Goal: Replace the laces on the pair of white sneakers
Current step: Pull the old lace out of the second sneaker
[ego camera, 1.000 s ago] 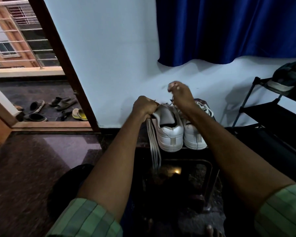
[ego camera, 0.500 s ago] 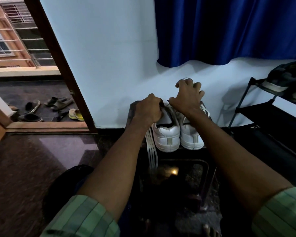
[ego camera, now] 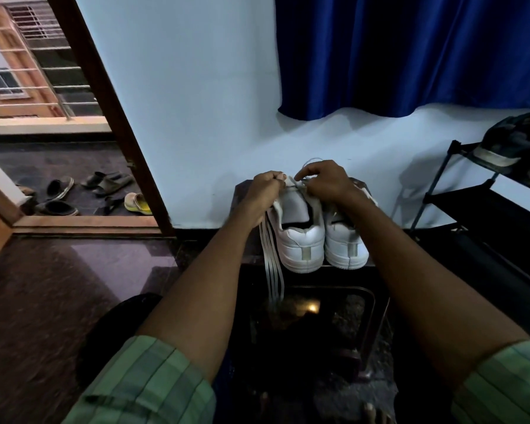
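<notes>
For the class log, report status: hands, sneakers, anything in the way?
Left hand grips loose laces hanging beside left sneaker. Right hand pinches lace at its tongue. Right sneaker alongside. Nothing blocking.

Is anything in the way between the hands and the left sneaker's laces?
Nothing visible. The left hand already grips the loose laces beside the left sneaker, and the right hand pinches lace at its tongue.
</notes>
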`<state>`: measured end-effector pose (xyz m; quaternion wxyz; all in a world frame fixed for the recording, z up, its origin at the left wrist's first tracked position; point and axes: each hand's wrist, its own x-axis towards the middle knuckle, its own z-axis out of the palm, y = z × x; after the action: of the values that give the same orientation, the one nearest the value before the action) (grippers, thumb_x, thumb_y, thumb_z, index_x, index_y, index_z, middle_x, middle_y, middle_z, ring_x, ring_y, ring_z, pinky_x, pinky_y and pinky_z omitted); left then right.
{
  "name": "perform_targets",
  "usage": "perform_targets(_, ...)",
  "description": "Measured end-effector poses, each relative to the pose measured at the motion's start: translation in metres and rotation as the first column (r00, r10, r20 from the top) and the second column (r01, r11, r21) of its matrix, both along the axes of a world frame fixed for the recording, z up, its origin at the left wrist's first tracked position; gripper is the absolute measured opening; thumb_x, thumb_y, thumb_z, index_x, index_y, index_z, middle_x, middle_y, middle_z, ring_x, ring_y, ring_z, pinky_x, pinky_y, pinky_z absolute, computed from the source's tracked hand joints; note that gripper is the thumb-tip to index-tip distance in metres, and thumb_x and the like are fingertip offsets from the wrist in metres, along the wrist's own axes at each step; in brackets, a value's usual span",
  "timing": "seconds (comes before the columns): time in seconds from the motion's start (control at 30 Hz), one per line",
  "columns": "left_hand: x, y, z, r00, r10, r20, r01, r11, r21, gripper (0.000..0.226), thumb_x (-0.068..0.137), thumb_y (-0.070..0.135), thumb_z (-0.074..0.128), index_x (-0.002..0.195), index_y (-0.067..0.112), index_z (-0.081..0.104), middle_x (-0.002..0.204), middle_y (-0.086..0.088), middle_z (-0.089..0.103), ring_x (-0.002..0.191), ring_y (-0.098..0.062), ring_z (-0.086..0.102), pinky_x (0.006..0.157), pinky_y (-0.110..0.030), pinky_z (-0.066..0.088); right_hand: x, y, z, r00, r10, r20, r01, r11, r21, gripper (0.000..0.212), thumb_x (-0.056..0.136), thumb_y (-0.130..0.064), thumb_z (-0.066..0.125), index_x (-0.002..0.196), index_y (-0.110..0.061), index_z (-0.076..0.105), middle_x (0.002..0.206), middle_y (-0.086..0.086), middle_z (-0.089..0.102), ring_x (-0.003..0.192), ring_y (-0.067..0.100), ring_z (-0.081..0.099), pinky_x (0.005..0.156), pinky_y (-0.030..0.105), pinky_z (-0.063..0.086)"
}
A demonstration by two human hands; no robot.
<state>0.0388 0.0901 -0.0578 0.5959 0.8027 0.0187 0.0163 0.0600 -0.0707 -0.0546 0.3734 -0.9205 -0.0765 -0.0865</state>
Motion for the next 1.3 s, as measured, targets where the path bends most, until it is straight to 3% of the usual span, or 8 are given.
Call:
perform_targets(0.1, 0.008, 0.004, 0.0, 0.981, -0.145, 0.128, 0.033, 0.777, 0.629, 0.025, 0.099, 0.039, 0.064, 0.108, 0.021, 0.079, 0.112, 0.0, 0.074, 0.098, -0.017, 0.065, 0.071, -0.025, 0.043, -0.002, 0.003, -0.002, 1.0, 0.007, -0.009, -0.007, 1.0, -0.03, 0.019, 0.085, -0.014, 0.072, 0.097, -0.02, 0.084, 0.102, -0.001, 0.079, 0.101, 0.015, 0.069, 0.092, 0.03, 0.053)
perform_targets(0.2, 0.015, 0.002, -0.005, 0.958, -0.19, 0.213, -0.024, 0.692, 0.722, 0.018, 0.095, 0.033, 0.068, 0.099, 0.023, 0.082, 0.108, -0.001, 0.077, 0.1, -0.023, 0.068, 0.077, -0.031, 0.05, -0.002, 0.003, -0.002, 1.0, -0.002, -0.023, 0.001, 1.0, -0.021, 0.018, 0.084, -0.014, 0.072, 0.095, -0.021, 0.084, 0.098, 0.0, 0.079, 0.097, 0.016, 0.07, 0.09, 0.032, 0.056)
perform_targets(0.4, 0.019, 0.004, 0.015, 0.999, 0.047, 0.027, -0.039, 0.972, -0.23, 0.024, 0.102, 0.016, 0.055, 0.08, 0.016, 0.066, 0.069, 0.004, 0.058, 0.049, -0.002, 0.046, 0.059, -0.025, 0.035, 0.0, 0.0, -0.003, 0.999, -0.02, -0.044, 0.02, 1.0, -0.012, 0.024, 0.085, -0.009, 0.066, 0.098, -0.02, 0.084, 0.104, -0.001, 0.079, 0.101, 0.016, 0.068, 0.086, 0.025, 0.05)
perform_targets(0.57, 0.023, 0.022, 0.006, 0.984, -0.083, 0.157, -0.035, 0.776, 0.63, 0.033, 0.094, 0.05, 0.066, 0.079, 0.024, 0.081, 0.085, 0.006, 0.076, 0.084, -0.015, 0.067, 0.074, -0.027, 0.047, 0.0, 0.002, -0.004, 0.999, -0.006, -0.039, 0.005, 0.999, -0.035, 0.025, 0.086, -0.007, 0.063, 0.098, -0.017, 0.084, 0.104, 0.001, 0.078, 0.096, 0.015, 0.067, 0.081, 0.022, 0.044)
perform_targets(0.8, 0.018, 0.005, 0.016, 0.993, 0.011, 0.119, 0.03, 0.943, -0.333, 0.034, 0.109, 0.021, 0.047, 0.076, 0.015, 0.056, 0.068, 0.002, 0.062, 0.07, -0.021, 0.063, 0.07, -0.033, 0.053, 0.002, -0.002, -0.006, 0.996, 0.02, -0.092, -0.017, 0.999, 0.033, 0.03, 0.083, -0.001, 0.063, 0.093, -0.019, 0.084, 0.1, 0.0, 0.079, 0.097, 0.015, 0.068, 0.087, 0.029, 0.054)
perform_targets(0.93, 0.025, 0.008, -0.002, 0.983, -0.029, 0.183, -0.065, 0.872, 0.486, 0.034, 0.085, 0.064, 0.058, 0.101, 0.034, 0.052, 0.099, 0.004, 0.067, 0.096, -0.022, 0.063, 0.083, -0.038, 0.05, 0.006, -0.006, -0.007, 0.989, 0.022, -0.148, -0.005, 0.994, 0.113, 0.037, 0.079, 0.002, 0.061, 0.078, -0.03, 0.079, 0.093, -0.001, 0.079, 0.093, 0.019, 0.071, 0.086, 0.034, 0.057)
perform_targets(1.1, 0.017, 0.0, -0.005, 0.938, -0.199, 0.285, -0.157, 0.49, 0.857, 0.017, 0.092, 0.044, 0.066, 0.097, 0.033, 0.078, 0.107, 0.005, 0.075, 0.106, -0.023, 0.066, 0.098, -0.037, 0.037, 0.01, -0.01, -0.011, 0.979, 0.036, -0.203, 0.015, 0.969, 0.245, 0.035, 0.08, 0.006, 0.062, 0.079, -0.023, 0.083, 0.091, 0.006, 0.08, 0.094, 0.026, 0.074, 0.088, 0.041, 0.06)
perform_targets(1.3, 0.013, -0.004, 0.006, 0.979, 0.003, 0.204, -0.003, 1.0, -0.003, 0.029, 0.105, 0.019, 0.044, 0.089, 0.011, 0.067, 0.094, -0.006, 0.073, 0.083, -0.013, 0.063, 0.073, -0.011, 0.044, 0.005, -0.01, -0.006, 0.971, 0.044, -0.234, 0.034, 0.947, 0.32, 0.031, 0.084, 0.008, 0.062, 0.091, -0.016, 0.082, 0.095, 0.015, 0.078, 0.079, 0.017, 0.064, 0.072, 0.031, 0.051)
